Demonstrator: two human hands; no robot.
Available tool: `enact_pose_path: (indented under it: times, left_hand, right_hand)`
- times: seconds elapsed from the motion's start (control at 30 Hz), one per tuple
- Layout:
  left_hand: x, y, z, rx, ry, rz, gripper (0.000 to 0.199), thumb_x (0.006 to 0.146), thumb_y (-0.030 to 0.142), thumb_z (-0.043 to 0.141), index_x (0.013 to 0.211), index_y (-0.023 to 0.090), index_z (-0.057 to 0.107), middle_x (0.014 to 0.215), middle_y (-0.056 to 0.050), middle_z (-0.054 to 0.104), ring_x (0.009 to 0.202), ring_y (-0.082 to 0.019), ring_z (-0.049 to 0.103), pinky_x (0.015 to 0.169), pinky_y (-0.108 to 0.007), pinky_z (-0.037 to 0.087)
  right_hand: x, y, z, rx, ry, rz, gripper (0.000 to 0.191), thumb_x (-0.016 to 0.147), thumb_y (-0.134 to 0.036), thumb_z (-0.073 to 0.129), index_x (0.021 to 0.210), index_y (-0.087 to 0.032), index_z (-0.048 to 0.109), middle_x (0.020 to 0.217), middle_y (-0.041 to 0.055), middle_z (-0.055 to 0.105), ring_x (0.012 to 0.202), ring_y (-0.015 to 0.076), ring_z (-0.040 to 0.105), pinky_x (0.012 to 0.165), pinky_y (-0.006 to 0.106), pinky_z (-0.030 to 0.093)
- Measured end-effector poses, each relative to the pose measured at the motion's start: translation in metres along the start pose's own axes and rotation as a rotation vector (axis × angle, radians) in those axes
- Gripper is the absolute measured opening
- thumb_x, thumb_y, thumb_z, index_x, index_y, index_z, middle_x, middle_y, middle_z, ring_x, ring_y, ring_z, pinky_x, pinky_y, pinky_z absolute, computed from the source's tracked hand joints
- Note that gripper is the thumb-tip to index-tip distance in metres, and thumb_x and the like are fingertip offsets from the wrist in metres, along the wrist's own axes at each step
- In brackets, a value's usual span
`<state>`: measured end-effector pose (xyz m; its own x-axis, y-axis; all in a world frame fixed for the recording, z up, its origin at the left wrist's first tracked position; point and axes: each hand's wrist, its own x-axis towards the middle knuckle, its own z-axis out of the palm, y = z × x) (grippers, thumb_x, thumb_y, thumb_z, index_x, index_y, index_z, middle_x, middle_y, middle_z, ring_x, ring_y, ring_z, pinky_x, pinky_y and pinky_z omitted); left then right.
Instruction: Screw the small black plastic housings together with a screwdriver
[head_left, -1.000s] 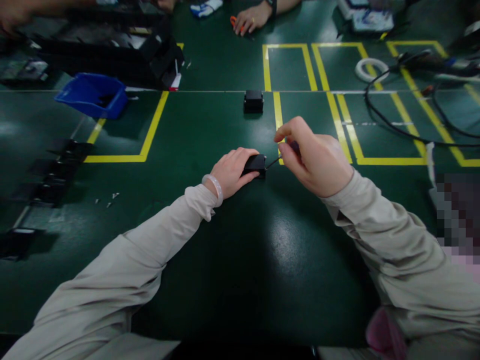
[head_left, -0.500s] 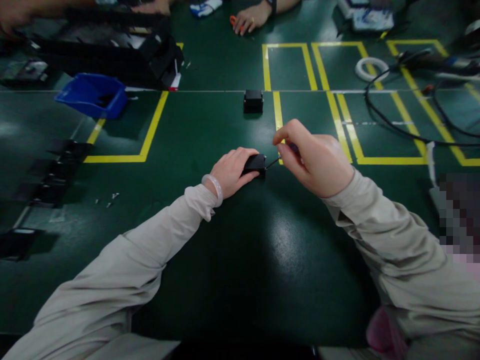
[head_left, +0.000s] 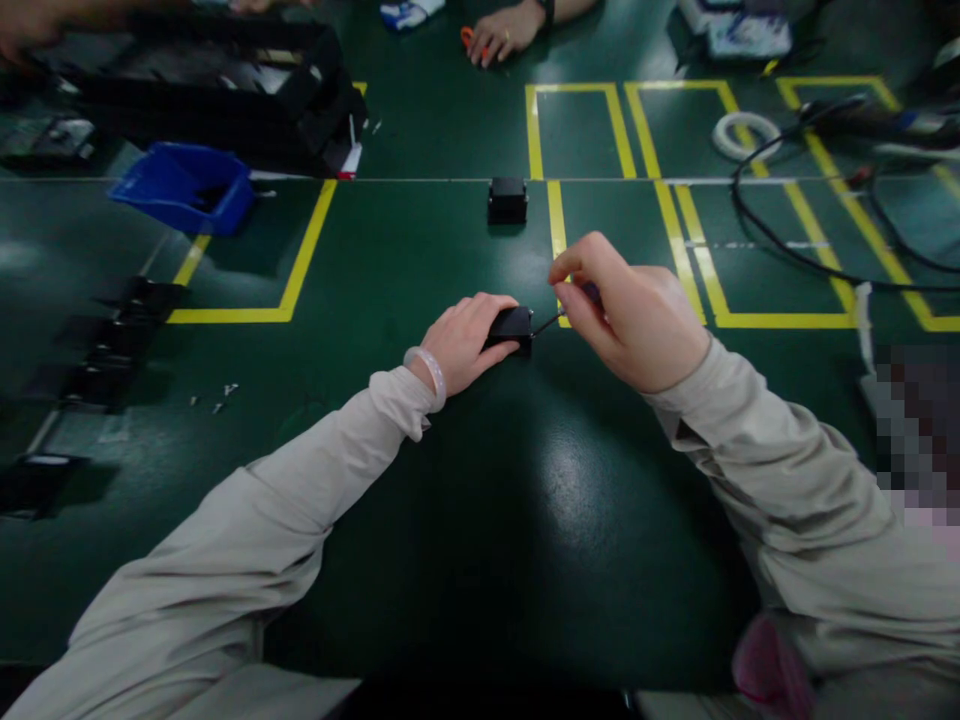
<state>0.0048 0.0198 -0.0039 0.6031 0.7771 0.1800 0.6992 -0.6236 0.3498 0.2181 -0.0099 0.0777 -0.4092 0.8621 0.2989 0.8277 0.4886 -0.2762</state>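
Note:
My left hand [head_left: 471,345] is closed round a small black box [head_left: 513,326] on the green table, thumb on the near side and fingers over the far side. Just right of it my right hand [head_left: 634,310] is curled round a screwdriver, whose thin metal shaft [head_left: 547,324] slants down to the right end of the box. Its handle is mostly hidden in my palm. A similar black box [head_left: 508,200] stands beyond my hands. Several small screws [head_left: 218,406] lie on the table to the left.
At the left sit a blue bin [head_left: 187,190] and a row of black parts [head_left: 112,345], with a long black frame [head_left: 217,90] behind. Far right are a white tape roll [head_left: 746,136] and a black cable [head_left: 780,235]. Across the table rests another person's hand [head_left: 504,34] by an orange-handled item.
My hands and the black box stay almost in place; the right hand's fingers shift very slightly. At the far left, another person's hand has moved partly out of view.

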Motion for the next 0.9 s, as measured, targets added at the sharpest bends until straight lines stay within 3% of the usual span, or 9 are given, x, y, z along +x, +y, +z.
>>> enact_pose_path:
  times: [0.2,0.9]
  left_hand:
    - [0.0003,0.0002,-0.0002,-0.007,0.007,0.005,0.042,0.095,0.037,0.055,0.129,0.013,0.049,0.12,-0.013,0.06,0.106,-0.028,0.057,0.093,-0.042,0.046]
    - [0.001,0.0,-0.0002,-0.002,-0.002,-0.005,0.042,0.094,0.036,0.055,0.129,0.013,0.05,0.121,-0.013,0.06,0.106,-0.028,0.057,0.093,-0.042,0.047]
  right_hand:
    - [-0.0009,0.001,0.0001,-0.02,0.03,-0.016,0.034,0.097,-0.04,0.034,0.104,-0.018,0.059,0.069,0.0002,0.059,0.057,0.0108,0.052,0.06,0.024,0.036]
    - [-0.0003,0.0001,0.0007,-0.042,0.004,-0.013,0.036,0.098,-0.037,0.03,0.11,-0.018,0.059,0.074,0.0017,0.062,0.06,0.0118,0.054,0.061,0.025,0.038]
